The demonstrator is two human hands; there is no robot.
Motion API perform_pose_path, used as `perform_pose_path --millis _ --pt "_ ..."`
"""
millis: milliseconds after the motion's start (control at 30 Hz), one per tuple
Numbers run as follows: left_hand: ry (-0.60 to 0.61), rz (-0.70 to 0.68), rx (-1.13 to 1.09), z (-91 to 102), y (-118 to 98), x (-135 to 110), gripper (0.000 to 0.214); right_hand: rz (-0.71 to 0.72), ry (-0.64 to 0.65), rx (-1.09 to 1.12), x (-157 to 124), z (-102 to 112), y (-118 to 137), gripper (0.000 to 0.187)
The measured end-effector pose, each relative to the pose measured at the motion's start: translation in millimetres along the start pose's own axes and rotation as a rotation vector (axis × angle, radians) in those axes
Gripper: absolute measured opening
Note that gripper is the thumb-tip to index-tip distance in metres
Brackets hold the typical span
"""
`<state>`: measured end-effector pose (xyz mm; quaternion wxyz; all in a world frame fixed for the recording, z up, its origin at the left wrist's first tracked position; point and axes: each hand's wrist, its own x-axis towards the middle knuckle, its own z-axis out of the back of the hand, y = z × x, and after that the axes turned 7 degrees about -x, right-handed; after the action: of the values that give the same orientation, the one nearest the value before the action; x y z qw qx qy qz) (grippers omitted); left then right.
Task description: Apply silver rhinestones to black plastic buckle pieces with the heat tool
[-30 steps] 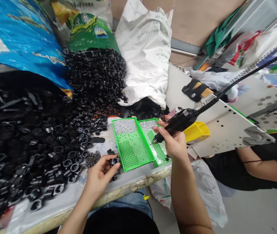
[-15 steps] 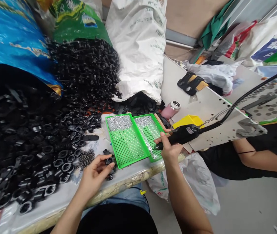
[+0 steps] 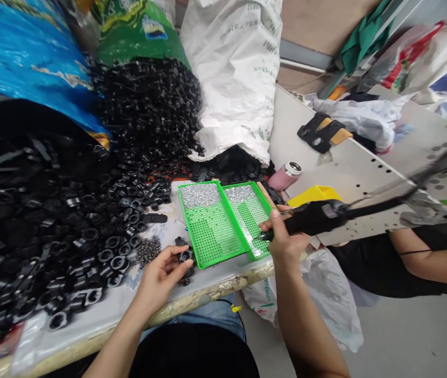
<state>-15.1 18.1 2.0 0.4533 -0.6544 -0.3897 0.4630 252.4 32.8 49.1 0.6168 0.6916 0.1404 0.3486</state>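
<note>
My left hand (image 3: 167, 270) is closed around a small black plastic part (image 3: 186, 256) near the table's front edge; the fingers cover some of it. In my right hand (image 3: 286, 244) is a black electric screwdriver (image 3: 313, 217), its cable running off to the upper right. The screwdriver's tip points left, over the right one of two green perforated trays (image 3: 255, 248). Small silvery screws lie in that tray, and the left green tray (image 3: 206, 262) has a dense patch of them at its far end. A small heap of dark metal pieces (image 3: 148, 251) lies left of my left hand.
Black plastic parts (image 3: 89, 231) cover the table's left side. Behind stand a blue sack (image 3: 30, 58), a green sack (image 3: 148, 34) and a white sack (image 3: 233, 73). A pink flask (image 3: 283, 177) and yellow bin (image 3: 315, 195) stand right. Another person's arm (image 3: 424, 257) shows beyond the white board (image 3: 325, 173).
The whole view has shifted slightly, so the scene appears further right. Both hands keep their hold, on the black part and the screwdriver, with little movement relative to the trays.
</note>
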Motion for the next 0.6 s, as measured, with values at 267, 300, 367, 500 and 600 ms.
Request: perform_pose_path --millis 267,300,367,500,600 --pt "0.001 0.006 -0.002 -0.9 4.9 -3.0 0.047 -0.007 0.537 0.347 -70.1 -68.2 52.1 0.023" --pt "-0.002 -0.002 0.0 -0.5 6.0 -3.2 0.046 -0.027 0.582 0.34 -78.2 -75.6 50.9 0.024" --pt "-0.001 -0.01 0.0 0.3 8.2 -3.2 0.044 -0.06 0.627 0.325 -89.4 -86.0 44.1 0.025" --pt "0.011 -0.007 -0.034 0.4 12.2 -2.8 0.045 -0.094 0.656 0.314 -96.0 -91.7 28.8 0.026" --pt "-0.004 -0.004 -0.057 -1.0 13.4 -3.3 0.047 -0.105 0.681 0.28 -99.1 -89.9 23.1 0.031"
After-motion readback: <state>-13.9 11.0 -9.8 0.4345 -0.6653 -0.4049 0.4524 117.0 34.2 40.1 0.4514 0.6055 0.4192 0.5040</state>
